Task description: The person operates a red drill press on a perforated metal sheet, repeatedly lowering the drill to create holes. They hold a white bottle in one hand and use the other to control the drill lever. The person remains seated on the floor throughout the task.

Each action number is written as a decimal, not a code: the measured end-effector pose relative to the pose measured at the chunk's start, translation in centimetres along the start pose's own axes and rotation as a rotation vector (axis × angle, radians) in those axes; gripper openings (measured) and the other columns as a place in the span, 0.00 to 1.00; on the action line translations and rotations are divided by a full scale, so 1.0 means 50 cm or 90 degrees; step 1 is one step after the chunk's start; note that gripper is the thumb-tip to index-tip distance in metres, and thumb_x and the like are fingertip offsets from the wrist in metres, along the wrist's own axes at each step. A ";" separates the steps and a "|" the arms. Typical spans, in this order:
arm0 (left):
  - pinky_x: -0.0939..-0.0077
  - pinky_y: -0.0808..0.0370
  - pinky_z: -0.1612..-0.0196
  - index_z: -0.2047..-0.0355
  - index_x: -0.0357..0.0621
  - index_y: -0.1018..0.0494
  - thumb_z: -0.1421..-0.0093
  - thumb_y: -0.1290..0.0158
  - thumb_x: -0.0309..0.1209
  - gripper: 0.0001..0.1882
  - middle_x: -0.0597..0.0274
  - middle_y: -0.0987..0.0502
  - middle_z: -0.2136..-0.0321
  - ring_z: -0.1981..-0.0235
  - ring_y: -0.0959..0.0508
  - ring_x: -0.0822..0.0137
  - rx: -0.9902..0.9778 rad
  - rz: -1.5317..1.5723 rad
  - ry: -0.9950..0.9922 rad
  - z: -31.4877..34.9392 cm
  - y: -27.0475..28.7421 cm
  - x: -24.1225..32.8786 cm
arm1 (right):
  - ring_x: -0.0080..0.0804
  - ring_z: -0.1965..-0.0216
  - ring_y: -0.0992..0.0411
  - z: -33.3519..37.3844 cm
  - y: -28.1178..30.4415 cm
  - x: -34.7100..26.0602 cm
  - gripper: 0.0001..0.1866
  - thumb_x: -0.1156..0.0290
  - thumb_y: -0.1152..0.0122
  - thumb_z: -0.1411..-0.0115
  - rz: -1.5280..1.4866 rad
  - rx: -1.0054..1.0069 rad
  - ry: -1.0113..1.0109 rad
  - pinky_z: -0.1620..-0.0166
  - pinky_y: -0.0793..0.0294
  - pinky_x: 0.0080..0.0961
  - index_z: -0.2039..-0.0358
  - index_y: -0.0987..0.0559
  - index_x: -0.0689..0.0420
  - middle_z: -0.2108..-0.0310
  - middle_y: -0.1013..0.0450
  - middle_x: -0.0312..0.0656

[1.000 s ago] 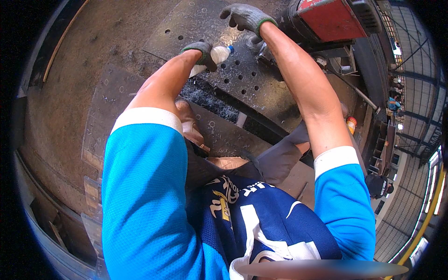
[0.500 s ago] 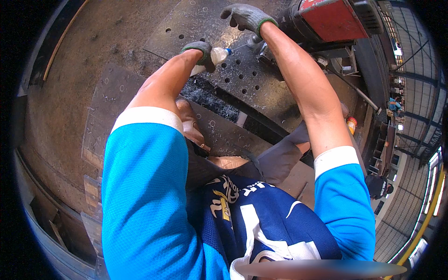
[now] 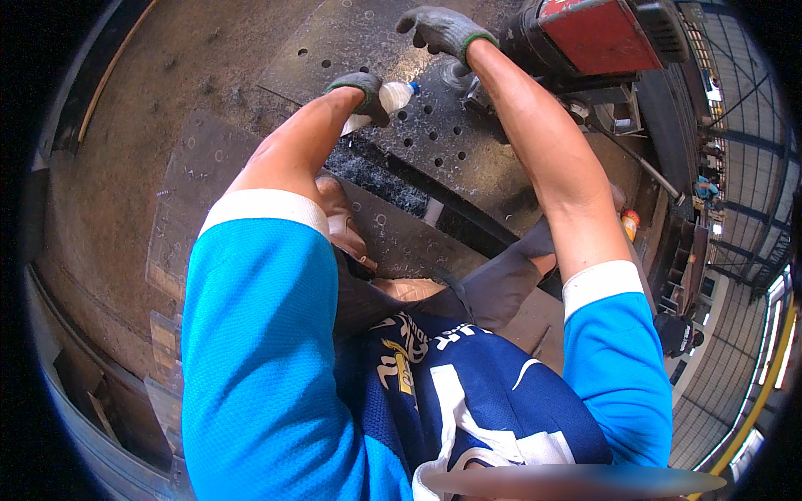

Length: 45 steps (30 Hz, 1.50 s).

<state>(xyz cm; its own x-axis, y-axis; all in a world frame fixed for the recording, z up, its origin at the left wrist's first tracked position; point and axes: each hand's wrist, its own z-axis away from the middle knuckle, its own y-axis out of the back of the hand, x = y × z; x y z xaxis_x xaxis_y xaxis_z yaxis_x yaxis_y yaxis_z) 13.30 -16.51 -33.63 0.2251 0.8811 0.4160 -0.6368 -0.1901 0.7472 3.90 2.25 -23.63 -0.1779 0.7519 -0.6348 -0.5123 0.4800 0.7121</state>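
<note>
My left hand (image 3: 365,93), in a grey glove with a green cuff, is closed round a plastic bottle (image 3: 395,97). The bottle lies tilted, its blue cap toward the machine, with whitish contents. My right hand (image 3: 443,32), gloved the same way, is held out above the plate beside the machine. Its bent fingers are apart, and no object shows in them. A red and black drilling machine (image 3: 597,37) stands on the steel plate (image 3: 493,179), right of that hand. At its foot, a round shiny part (image 3: 455,75) is partly hidden by my right forearm.
Several round holes mark the plate. Metal shavings (image 3: 380,179) fill a gap between the plates near my foot (image 3: 338,213). A bottle with an orange-red cap (image 3: 630,221) stands to the right. Farther right, a person in blue (image 3: 707,190) is in the hall.
The thin stream from the bottle toward the machine's foot no longer shows. The bottle and my left hand have shifted slightly right; my right hand stays almost in place.
</note>
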 end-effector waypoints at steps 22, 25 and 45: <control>0.56 0.22 0.47 0.47 0.50 0.20 0.60 0.26 0.51 0.39 0.50 0.16 0.54 0.51 0.17 0.50 -0.027 0.003 -0.020 -0.002 0.001 0.002 | 0.41 0.63 0.17 0.009 -0.014 -0.030 0.24 0.75 0.48 0.35 0.273 -0.017 -0.026 0.56 0.18 0.40 0.40 0.20 0.45 0.55 0.17 0.46; 0.56 0.22 0.47 0.46 0.49 0.20 0.60 0.26 0.52 0.41 0.48 0.16 0.52 0.50 0.17 0.49 0.001 0.055 -0.035 -0.001 -0.003 0.001 | 0.39 0.62 0.17 0.012 -0.015 -0.036 0.22 0.74 0.44 0.37 0.314 0.006 0.004 0.57 0.18 0.39 0.42 0.19 0.46 0.55 0.17 0.46; 0.56 0.24 0.41 0.38 0.45 0.28 0.61 0.25 0.51 0.50 0.47 0.19 0.47 0.45 0.19 0.50 0.000 0.198 -0.048 -0.012 -0.031 0.085 | 0.51 0.49 0.19 0.058 -0.027 -0.115 0.22 0.54 0.45 0.40 0.267 0.119 -0.117 0.47 0.22 0.47 0.51 0.14 0.48 0.50 0.19 0.49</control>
<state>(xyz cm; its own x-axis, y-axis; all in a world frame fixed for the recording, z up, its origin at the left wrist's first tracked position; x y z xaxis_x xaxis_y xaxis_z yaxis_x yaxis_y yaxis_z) 14.82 -12.23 -33.34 0.0736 0.7462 0.6616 -0.6835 -0.4453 0.5783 8.05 -1.40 -20.08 -0.1774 0.9569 -0.2300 -0.2661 0.1783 0.9473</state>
